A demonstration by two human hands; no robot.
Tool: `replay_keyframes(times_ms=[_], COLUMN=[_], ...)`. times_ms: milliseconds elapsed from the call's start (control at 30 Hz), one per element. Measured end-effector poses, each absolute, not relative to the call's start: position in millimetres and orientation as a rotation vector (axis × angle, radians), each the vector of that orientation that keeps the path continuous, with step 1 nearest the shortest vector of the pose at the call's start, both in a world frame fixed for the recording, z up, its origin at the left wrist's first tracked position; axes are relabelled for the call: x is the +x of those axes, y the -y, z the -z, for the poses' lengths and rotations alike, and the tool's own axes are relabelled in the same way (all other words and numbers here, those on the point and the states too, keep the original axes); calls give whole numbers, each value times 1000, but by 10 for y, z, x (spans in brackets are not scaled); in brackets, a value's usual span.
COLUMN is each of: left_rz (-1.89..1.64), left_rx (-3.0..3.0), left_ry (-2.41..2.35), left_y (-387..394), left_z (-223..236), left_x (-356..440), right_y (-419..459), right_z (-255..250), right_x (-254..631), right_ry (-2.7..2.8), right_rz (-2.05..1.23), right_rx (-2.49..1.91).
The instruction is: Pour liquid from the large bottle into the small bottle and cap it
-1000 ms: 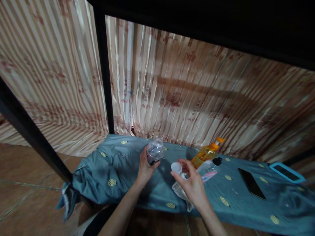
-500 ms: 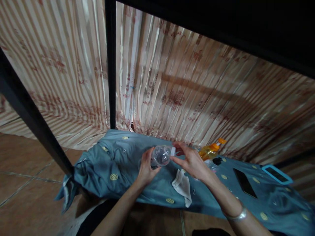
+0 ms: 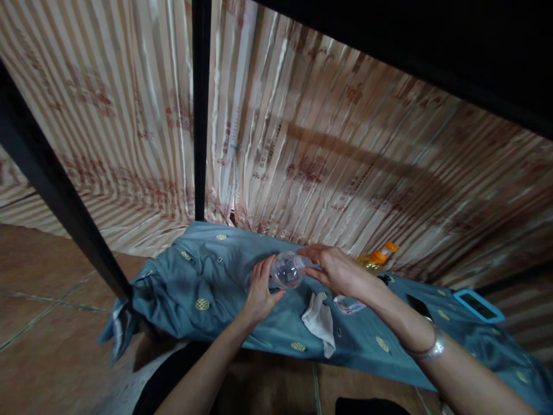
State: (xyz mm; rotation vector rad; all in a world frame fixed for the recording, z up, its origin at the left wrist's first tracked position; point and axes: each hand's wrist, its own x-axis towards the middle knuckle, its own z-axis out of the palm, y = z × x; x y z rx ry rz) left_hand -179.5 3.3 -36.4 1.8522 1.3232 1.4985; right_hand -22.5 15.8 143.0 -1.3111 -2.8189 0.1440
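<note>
A clear plastic bottle [image 3: 288,272] lies tilted on its side above the bedding, its neck toward the right. My left hand [image 3: 260,294] is closed around its body. At the neck, my right hand [image 3: 341,272] has its thumb and fingers closed on the whitish cap [image 3: 304,262], which they partly cover. A white cloth [image 3: 320,324], perhaps a sock, rests just below the bottle. Under my right forearm, another clear bottle [image 3: 347,305] is lying down, partly hidden. Behind that arm shows a bottle of yellow liquid with an orange pump top [image 3: 375,259].
Blue-grey bedding [image 3: 233,271] with yellow prints covers the low surface. A dark phone [image 3: 417,304] and a blue-framed device [image 3: 479,305] lie to the right. Black metal posts [image 3: 200,115] stand at the left, with striped curtains [image 3: 311,144] behind and tiled floor [image 3: 47,300] below.
My right hand has come farther over the neck, and its fingers now enclose the cap that showed plainly before. My right forearm has swung, uncovering the lying bottle. The view has shifted slightly.
</note>
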Motion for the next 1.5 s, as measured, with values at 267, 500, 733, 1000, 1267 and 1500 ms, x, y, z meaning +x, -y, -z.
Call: replay_keyframes(times_ms=[267,500,733,1000,1267,1500], left_rz=[-1542,-1539,-1547,-1554,-1596,-1610], left_rx=[1845,1838,1831,1841,1874,1798], left_ry=[-1337,-1343,-1345,-1345,-1359,-1368], left_y=[-61,-77,-97,-104,-154,-174], left_z=[425,422,423,436,480,492], left_x=[-1814,-1814,-1793,-1796,-1784,-1837], right_y=[-217,-149,-236,-209,-248,-246], right_z=[-1343,-1453,-1375,-1402,-1327,-1227], right_x=[-323,-311,-308,-315,-361,-391], right_ry=[2749,2912,2838,2847,2734,2490], right_rz=[109,-19,64,-73,-19,-213], right_rx=[-1548,-1374,-1522,-1485,-1576,-1528])
